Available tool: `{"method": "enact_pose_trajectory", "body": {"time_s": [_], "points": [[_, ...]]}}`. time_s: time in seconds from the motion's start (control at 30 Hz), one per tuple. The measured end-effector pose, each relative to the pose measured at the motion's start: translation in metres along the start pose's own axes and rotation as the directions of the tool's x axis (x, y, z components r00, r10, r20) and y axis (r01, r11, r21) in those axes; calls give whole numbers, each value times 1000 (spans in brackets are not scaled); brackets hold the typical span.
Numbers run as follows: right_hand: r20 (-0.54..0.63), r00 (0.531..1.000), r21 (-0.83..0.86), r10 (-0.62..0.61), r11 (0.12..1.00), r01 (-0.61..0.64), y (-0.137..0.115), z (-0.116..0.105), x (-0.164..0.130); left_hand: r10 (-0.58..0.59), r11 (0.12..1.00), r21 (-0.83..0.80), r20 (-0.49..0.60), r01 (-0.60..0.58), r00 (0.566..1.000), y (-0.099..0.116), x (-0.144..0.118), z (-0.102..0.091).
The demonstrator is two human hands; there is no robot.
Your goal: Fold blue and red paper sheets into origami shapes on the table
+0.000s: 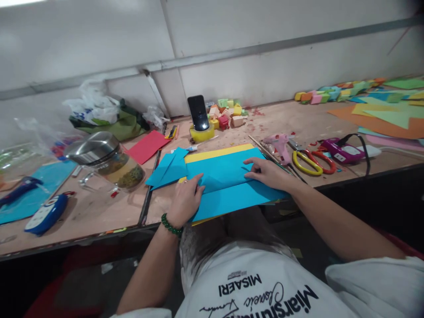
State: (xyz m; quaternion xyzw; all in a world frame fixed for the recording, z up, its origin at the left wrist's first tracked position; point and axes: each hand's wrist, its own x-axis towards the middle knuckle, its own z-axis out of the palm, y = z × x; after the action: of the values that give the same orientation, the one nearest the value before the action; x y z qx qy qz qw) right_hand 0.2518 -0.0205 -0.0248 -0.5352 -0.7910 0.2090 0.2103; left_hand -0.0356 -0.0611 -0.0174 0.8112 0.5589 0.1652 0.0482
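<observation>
A blue paper sheet (228,170) lies over yellow paper (220,153) at the table's front edge, partly overhanging it. A crease or raised edge runs across the blue sheet, between both hands. My left hand (188,198), with a green bead bracelet on its wrist, rests on the sheet's left side, thumb and forefinger apart. On the right part of the sheet, my right hand (265,171) touches the paper with its fingers spread. Cut blue paper pieces (168,168) lie just left of the sheet.
A glass jug (124,170) and red paper (148,146) stand left. Behind are a phone (198,112) on a yellow tape roll and small paper boxes (224,121). To the right lie a pink glue gun (281,148), scissors (306,163) and a purple power strip (342,150).
</observation>
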Motion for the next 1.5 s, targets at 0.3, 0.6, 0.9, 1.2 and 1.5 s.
{"method": "enact_pose_trajectory", "body": {"time_s": [0.3, 0.6, 0.9, 1.2, 1.5], "points": [[-74, 919, -519, -388, 802, 297, -10, 15, -9, 137, 941, 314, -21, -124, 990, 25, -11, -5], [280, 731, -547, -622, 523, 654, -47, 27, -19, 175, 907, 390, -2, -160, 985, 48, -21, 1], [238, 725, -488, -647, 565, 665, -36, 16, -22, 240, 917, 330, -5, -225, 971, 57, -39, 11], [90, 863, -484, -496, 736, 474, 18, -10, -47, 230, 941, 282, -128, -187, 965, 30, -60, 4], [244, 946, -651, -213, 688, 322, -23, -23, -37, 344, 883, 346, -19, -317, 939, 30, -25, -9]]}}
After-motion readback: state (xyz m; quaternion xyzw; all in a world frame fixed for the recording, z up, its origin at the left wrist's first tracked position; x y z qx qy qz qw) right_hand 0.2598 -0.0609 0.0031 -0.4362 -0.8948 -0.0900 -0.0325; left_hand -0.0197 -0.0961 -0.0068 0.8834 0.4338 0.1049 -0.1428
